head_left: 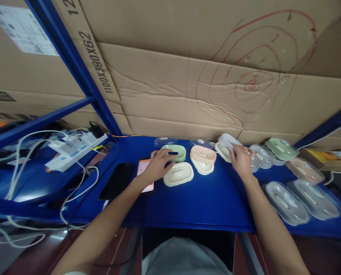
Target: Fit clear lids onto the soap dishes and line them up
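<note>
My left hand (158, 165) has its fingers spread over the left side of a green soap dish tray (182, 152), touching it. Just in front of that tray lies a cream soap dish base (178, 179). A pink tray (203, 154) rests on another cream base (204, 168). At the back, my right hand (241, 157) has thumb and finger at a tilted white soap dish tray (227, 138) with a cream base (223, 152) against it. It seems to grip the white tray; its fingertips are partly hidden. Clear lids (165, 142) lie behind the trays.
Lidded soap dishes stand on the right, among them a green one (282, 149), a pink one (305, 170) and a grey one (286, 202). A lit phone (149, 188) and a dark phone (117, 181) lie left. Beyond are a power strip (75, 151), cables and blue posts.
</note>
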A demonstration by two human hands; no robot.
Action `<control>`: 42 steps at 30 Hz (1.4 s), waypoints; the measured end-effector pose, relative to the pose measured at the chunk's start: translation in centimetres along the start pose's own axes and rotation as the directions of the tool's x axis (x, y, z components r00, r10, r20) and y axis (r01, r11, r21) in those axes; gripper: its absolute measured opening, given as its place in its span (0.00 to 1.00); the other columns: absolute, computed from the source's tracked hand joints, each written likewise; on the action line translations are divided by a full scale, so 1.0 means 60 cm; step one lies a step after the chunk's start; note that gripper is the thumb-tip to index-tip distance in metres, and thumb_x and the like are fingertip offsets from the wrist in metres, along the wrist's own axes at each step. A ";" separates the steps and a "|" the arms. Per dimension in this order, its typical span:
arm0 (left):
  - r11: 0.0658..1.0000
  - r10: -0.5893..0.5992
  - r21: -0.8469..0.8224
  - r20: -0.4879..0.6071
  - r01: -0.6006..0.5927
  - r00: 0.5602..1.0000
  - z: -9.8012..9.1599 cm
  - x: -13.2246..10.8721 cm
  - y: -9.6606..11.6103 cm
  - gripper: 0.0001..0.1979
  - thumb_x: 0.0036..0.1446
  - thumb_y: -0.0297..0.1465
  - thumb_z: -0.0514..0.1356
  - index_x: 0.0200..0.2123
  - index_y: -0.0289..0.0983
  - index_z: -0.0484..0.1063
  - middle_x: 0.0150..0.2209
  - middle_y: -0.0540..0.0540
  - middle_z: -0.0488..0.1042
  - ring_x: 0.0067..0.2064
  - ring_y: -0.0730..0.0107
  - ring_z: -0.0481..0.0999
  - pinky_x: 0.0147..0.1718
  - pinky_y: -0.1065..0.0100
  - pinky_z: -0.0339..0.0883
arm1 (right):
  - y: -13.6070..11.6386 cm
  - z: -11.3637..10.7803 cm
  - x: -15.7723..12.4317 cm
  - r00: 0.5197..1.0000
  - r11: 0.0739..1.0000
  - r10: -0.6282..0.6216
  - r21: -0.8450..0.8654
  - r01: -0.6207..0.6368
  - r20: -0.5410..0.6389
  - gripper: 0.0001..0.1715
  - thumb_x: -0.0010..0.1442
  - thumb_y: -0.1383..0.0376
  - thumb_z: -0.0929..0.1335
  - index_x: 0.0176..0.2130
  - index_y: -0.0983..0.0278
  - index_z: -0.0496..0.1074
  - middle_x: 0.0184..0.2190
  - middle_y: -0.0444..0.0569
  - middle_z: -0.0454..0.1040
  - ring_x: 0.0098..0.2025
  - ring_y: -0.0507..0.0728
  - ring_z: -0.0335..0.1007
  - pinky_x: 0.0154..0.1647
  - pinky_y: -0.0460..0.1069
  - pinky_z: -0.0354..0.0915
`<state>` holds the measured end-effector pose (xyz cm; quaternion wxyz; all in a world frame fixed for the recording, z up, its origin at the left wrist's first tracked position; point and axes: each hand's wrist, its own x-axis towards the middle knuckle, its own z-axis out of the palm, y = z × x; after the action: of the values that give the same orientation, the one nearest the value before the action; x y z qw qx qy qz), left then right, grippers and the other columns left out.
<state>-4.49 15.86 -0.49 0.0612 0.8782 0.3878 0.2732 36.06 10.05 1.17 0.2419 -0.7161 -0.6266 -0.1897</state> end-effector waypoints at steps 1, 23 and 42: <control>1.000 0.016 -0.007 0.027 -0.016 0.999 -0.002 0.000 0.002 0.12 0.71 0.36 0.60 0.53 0.47 0.80 0.63 0.42 0.74 0.66 0.48 0.70 0.67 0.42 0.53 | -0.011 0.002 0.001 0.998 0.997 -0.066 0.031 0.066 -0.004 0.27 0.76 0.53 0.58 0.61 0.59 0.76 0.58 0.59 0.78 0.61 0.67 0.68 0.66 0.64 0.51; 0.973 0.207 0.057 0.208 -0.223 0.956 -0.010 -0.006 0.006 0.14 0.71 0.33 0.62 0.57 0.44 0.78 0.66 0.38 0.71 0.68 0.46 0.67 0.67 0.42 0.56 | 0.035 -0.048 0.006 0.932 0.955 0.246 -0.231 -0.186 0.265 0.29 0.73 0.61 0.59 0.68 0.62 0.68 0.63 0.61 0.74 0.64 0.69 0.69 0.65 0.64 0.62; 0.980 0.192 0.008 0.265 -0.201 0.945 0.001 -0.008 0.004 0.13 0.71 0.31 0.61 0.56 0.44 0.79 0.65 0.41 0.74 0.67 0.50 0.70 0.64 0.47 0.58 | 0.020 -0.044 -0.012 0.874 0.945 0.247 -0.306 -0.120 0.418 0.31 0.73 0.64 0.56 0.69 0.67 0.67 0.45 0.69 0.82 0.50 0.72 0.81 0.56 0.69 0.68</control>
<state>-4.56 15.36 -0.68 0.0692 0.9419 0.2915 0.1521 37.25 7.82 2.77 0.0071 -0.8232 -0.5623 -0.0781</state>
